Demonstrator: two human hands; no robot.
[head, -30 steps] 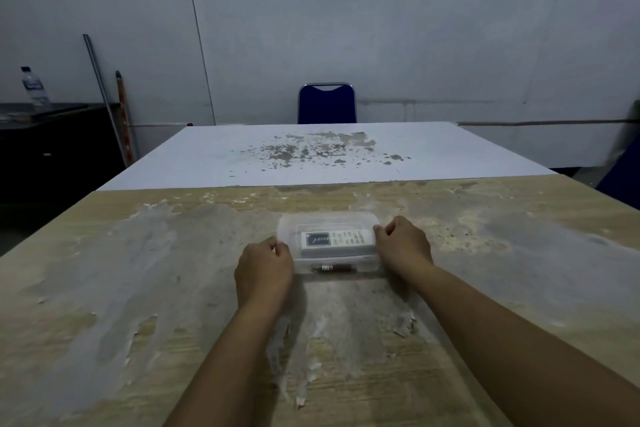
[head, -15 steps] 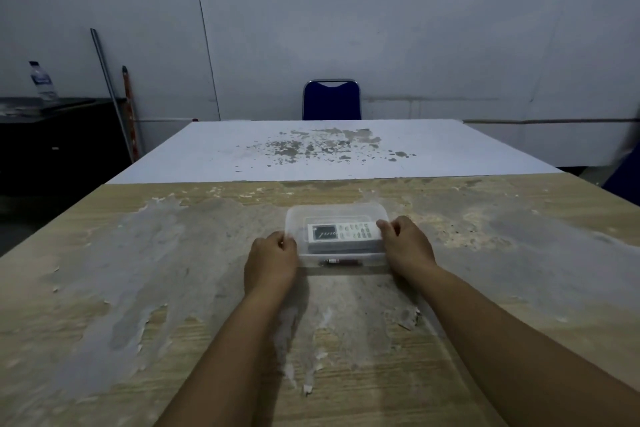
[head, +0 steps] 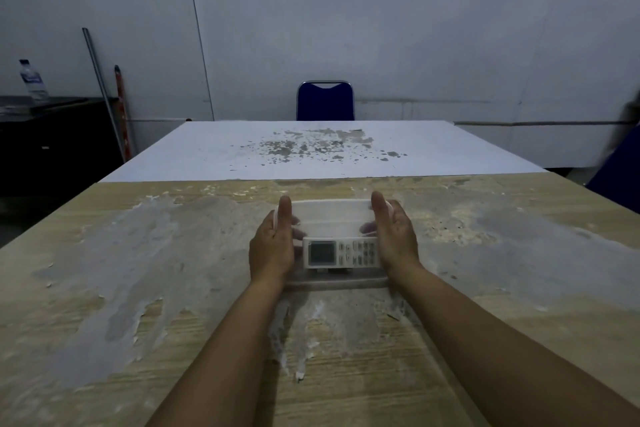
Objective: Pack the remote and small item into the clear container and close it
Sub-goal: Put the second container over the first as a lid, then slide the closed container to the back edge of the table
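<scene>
A clear container sits on the worn wooden table in front of me. A white remote with a grey screen lies in it. The container's clear lid is tilted up behind the remote, its far edge raised. My left hand grips the lid's left end and my right hand grips its right end, thumbs at the top edge. I cannot make out the small item clearly; only a dim shape shows under the remote's near edge.
A white board with grey flecks covers the far half of the table. A blue chair stands behind it. At the left are a dark cabinet, a water bottle and leaning poles.
Both hands were pressing on the ends of the flat container. Now they have opened and hold the lid tilted up, and the remote shows uncovered. The view has moved closer.
</scene>
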